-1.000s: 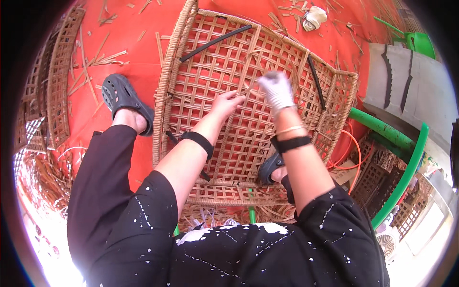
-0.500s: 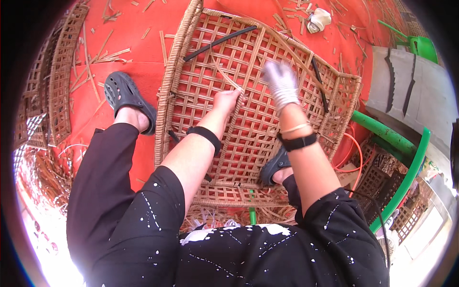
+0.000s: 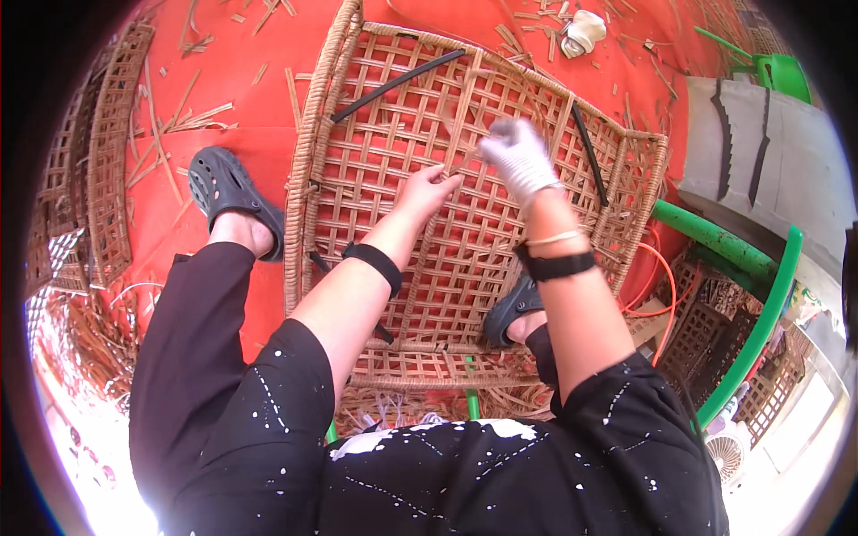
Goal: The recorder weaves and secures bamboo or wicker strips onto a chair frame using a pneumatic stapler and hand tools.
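A woven cane panel (image 3: 402,134) with a thick wrapped rim lies before me, its open lattice showing the red floor beneath. My bare left hand (image 3: 429,190) is closed in a pinch over its middle, at a thin cane strip (image 3: 457,159) by the central rib. Just to the right, my right hand (image 3: 518,161) in a white glove is raised over the lattice. Its fingers are curled and slightly blurred, so what they hold is hidden. Dark straps (image 3: 402,85) lie across the panel's upper left and right (image 3: 589,150) parts.
Cane offcuts (image 3: 192,118) litter the red floor (image 3: 241,71). A crumpled white glove (image 3: 583,34) lies at the far side. Woven panels (image 3: 116,143) stand at left. At right are a grey board (image 3: 728,143), green tubing (image 3: 715,237), an orange cord (image 3: 668,277) and a green dustpan (image 3: 785,79).
My right hand has moved a little left, closer to my left hand, and its fingers have curled. The left hand stays at the central rib. The whole view has shifted slightly.
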`<state>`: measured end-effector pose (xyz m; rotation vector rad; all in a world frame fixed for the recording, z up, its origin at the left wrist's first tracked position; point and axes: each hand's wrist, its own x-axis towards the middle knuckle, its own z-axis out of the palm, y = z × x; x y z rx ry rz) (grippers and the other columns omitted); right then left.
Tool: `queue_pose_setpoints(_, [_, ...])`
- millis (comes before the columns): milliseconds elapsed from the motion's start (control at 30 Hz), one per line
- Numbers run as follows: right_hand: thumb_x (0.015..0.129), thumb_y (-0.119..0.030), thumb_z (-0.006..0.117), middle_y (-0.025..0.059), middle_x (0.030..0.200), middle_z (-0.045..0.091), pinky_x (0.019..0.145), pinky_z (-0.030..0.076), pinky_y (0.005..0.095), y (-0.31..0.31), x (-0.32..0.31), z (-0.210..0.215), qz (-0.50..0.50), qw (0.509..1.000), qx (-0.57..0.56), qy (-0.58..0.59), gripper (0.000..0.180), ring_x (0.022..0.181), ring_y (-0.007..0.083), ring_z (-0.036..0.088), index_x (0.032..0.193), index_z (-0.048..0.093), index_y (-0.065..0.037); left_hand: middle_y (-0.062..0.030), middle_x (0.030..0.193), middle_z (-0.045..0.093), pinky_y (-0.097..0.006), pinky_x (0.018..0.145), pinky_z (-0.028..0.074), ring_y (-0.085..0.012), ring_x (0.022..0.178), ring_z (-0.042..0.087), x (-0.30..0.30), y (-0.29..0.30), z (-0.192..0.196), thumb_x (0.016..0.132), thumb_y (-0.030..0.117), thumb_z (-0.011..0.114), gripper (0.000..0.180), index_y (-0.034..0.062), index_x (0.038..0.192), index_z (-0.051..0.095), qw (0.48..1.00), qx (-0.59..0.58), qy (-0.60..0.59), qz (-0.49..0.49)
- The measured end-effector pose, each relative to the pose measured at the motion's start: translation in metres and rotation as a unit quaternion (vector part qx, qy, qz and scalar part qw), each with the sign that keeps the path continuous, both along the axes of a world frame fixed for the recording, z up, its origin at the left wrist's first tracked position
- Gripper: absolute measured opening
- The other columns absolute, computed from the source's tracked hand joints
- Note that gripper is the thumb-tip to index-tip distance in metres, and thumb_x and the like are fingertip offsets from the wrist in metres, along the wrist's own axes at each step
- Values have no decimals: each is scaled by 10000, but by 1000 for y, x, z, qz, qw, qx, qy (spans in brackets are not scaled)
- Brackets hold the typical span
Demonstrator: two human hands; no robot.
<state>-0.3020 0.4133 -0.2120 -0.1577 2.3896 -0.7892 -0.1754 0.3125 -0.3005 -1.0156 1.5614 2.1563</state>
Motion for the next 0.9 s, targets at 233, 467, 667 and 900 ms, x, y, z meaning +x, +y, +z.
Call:
queue_pose_setpoints(233, [832,-12,607,34,771,568,599,411,197,-69,-41,212,-80,830,-456,310,164,648,90,514,991,570,10,-52,715,676,-275,576,486,-114,617,620,12,-7,-18,841,278,664,297,1,945,690,992,-111,-9,61])
queue_pose_setpoints(467, [798,-301,663,116,857,638,723,479,377,-11,-24,18,-118,914,-239,306,246,789,295,615,901,640,-79,-11,645,616,-227,505,445,-99,526,564,-7,-9,-11,887,266,597,233,49,869,679,987,40,-118,105])
queue_pose_setpoints(667, [930,-438,459,119,1432,397,1068,233,417,-5,49,-57,-330,811,-344,-340,635,1360,272,289,1408,310,-47,23,720,626,-251,602,426,-94,634,575,-6,-15,2,914,353,511,274,135,862,670,970,151,-168,92])
queue_pose_setpoints(900, [884,-562,439,204,1157,616,979,383,365,-21,35,-72,-60,969,-165,-172,763,1161,341,527,1355,325,27,-7,712,644,-275,551,441,-136,634,603,-16,-9,12,919,350,508,287,104,878,652,972,138,-166,97])
